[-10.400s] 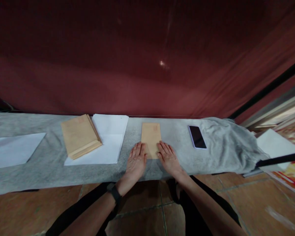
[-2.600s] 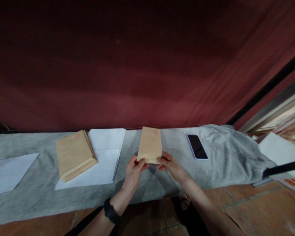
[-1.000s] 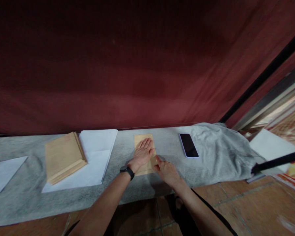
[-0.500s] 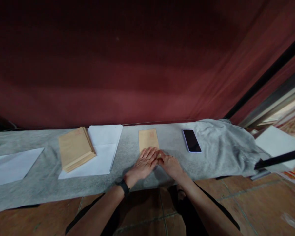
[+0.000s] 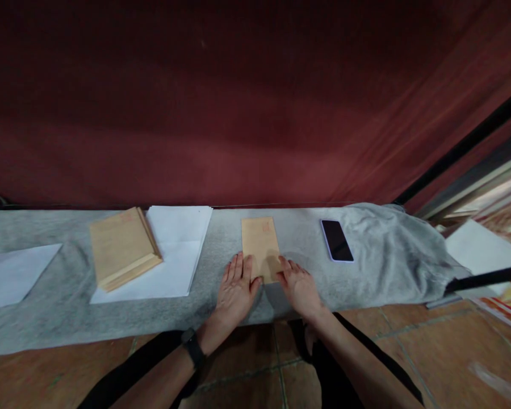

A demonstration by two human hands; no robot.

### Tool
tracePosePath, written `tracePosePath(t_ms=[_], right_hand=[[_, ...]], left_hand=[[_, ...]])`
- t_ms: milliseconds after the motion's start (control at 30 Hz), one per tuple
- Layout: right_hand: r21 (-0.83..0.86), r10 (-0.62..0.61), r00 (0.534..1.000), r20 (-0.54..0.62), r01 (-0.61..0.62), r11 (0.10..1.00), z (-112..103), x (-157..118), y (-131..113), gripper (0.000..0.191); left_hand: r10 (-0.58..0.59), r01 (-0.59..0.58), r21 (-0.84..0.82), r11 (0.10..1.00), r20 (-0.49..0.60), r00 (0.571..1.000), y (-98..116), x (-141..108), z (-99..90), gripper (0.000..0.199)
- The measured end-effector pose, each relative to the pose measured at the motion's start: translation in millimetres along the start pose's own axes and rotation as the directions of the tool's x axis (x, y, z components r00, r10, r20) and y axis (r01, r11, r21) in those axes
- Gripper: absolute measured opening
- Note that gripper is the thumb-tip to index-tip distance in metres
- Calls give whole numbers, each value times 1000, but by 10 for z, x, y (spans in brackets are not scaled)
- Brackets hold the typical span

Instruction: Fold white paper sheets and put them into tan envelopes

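Note:
A brown paper envelope (image 5: 259,241) lies flat on the grey cloth, with small reddish print near its top right. My left hand (image 5: 237,287) rests open at its lower left edge, fingers stretched and thumb touching the bottom corner. At the lower right edge lies my right hand (image 5: 298,287), its fingers loosely bent and slightly apart, the tips touching the paper. Neither hand grips the envelope. Off to the left, a stack of similar brown envelopes (image 5: 121,241) sits on top of white paper sheets (image 5: 181,267).
Grey cloth (image 5: 221,244) covers the long narrow surface. A phone with a purple edge (image 5: 337,241) lies right of my hands. Another white sheet (image 5: 15,272) is at far left. Behind hangs a dark red backdrop (image 5: 255,159). Black bars (image 5: 485,278) cross at right.
My hands have moved apart from the middle of the envelope to its two sides, the left one going left. More of the envelope shows now. The view has shifted slightly.

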State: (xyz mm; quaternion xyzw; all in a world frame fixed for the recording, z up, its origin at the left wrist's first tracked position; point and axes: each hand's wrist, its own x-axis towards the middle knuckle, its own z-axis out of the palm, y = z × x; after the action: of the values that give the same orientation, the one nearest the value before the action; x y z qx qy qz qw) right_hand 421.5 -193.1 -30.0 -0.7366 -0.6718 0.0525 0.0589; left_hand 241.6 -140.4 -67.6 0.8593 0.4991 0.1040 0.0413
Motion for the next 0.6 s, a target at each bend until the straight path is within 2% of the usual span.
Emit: tracePosePath(t_ms=[100,200,400,500,533,600], right_hand=[[-32,-152,985,-78,150,988,80,-68,-156,34],[-67,-269,961,-55,265,962,171,-123,-303,29],[-142,-284,957,-50,275,951,234,-109,-369,29],[-166,-279,959,-46,268,949,224,-68,-376,28],[-168,-276,960,-49,265,950,219,-55,-384,27],[-154,-266,962,-66,254,955,213,-36,-408,28]], left_hand=[[-18,17,-78,997,-11,1000,-11,1,-72,57],[-19,14,-202,979,-23,1000,-9,19,-116,58],[-126,114,-479,870,9,992,-26,90,-96,65],[-197,165,-687,707,33,980,-63,147,-69,71],[-236,198,-768,609,63,970,-76,169,-65,74],[-288,266,-911,316,175,942,-91,210,-71,81]])
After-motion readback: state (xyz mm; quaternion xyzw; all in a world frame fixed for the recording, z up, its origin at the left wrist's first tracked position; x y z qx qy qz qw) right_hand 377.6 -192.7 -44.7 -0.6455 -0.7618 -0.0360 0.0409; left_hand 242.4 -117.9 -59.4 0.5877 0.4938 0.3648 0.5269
